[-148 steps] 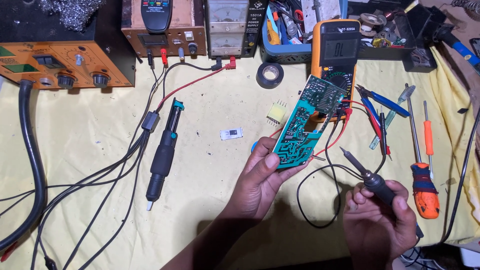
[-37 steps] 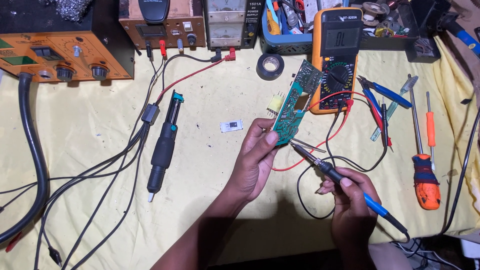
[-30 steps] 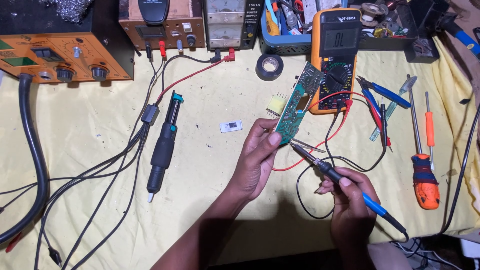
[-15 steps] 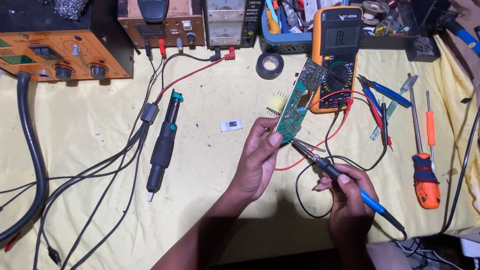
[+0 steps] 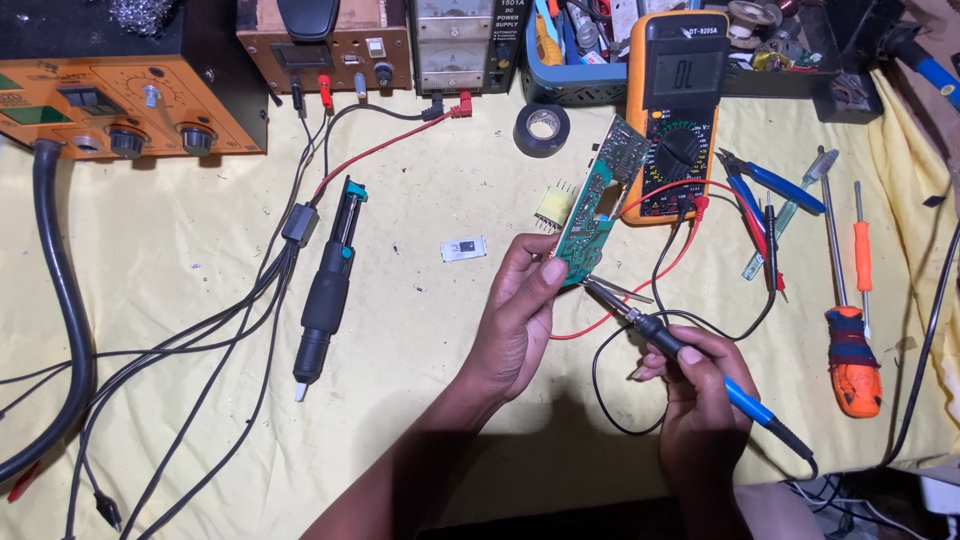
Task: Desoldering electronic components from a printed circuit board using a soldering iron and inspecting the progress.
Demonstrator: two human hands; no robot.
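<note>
So the left hand (image 5: 520, 320) is pinching a green circuit board (image 5: 598, 205) by its near end, thumb and fingers clamped on the edge, with the board tilted up edge-on above the yellow tabletop (image 5: 420, 330). The right hand (image 5: 700, 400) is wrapped around a soldering iron (image 5: 690, 355) with a black and blue handle, held like a pen, and its tip sits right at the near end of the board, just beside the left thumb. The hands are close together but not touching.

Just behind the board there's an orange multimeter (image 5: 680, 110) with its red and black leads looping around on the tabletop. A desoldering pump (image 5: 325, 295) lies off to the left, a roll of black tape (image 5: 541, 128) sits at the far side, and screwdrivers (image 5: 850, 330) and blue-handled pliers (image 5: 765, 190) are off to the right.
</note>
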